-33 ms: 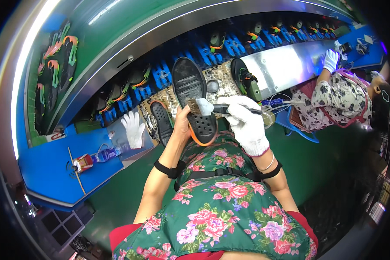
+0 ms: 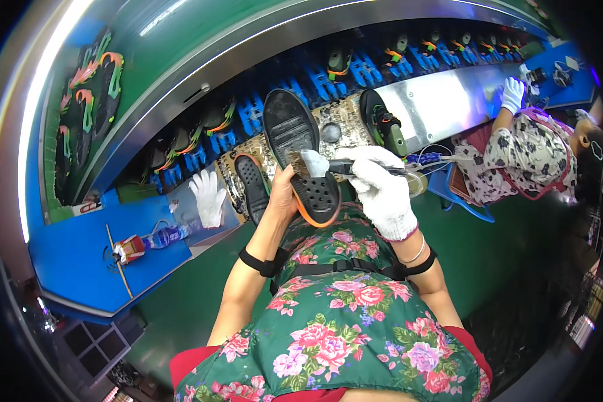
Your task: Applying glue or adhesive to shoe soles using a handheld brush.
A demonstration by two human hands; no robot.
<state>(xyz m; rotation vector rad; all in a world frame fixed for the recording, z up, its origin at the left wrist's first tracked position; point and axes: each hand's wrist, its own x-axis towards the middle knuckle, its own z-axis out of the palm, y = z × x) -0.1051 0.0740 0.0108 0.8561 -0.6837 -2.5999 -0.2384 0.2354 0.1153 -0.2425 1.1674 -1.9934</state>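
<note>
Head view: left hand (image 2: 283,195) grips shoe sole (image 2: 290,128) by its edge, likely steadying it; gloved right hand (image 2: 383,193) wraps fingers round brush (image 2: 315,164), bristles beyond fingertips.

Two soles (image 2: 289,124) — one brush (image 2: 320,165) — one bottle (image 2: 168,236)

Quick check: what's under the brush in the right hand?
Under the brush is the black sole, held by the left hand; round holes show beside it. The patch directly beneath the bristles is hidden; whether they touch, I can't tell.
</note>
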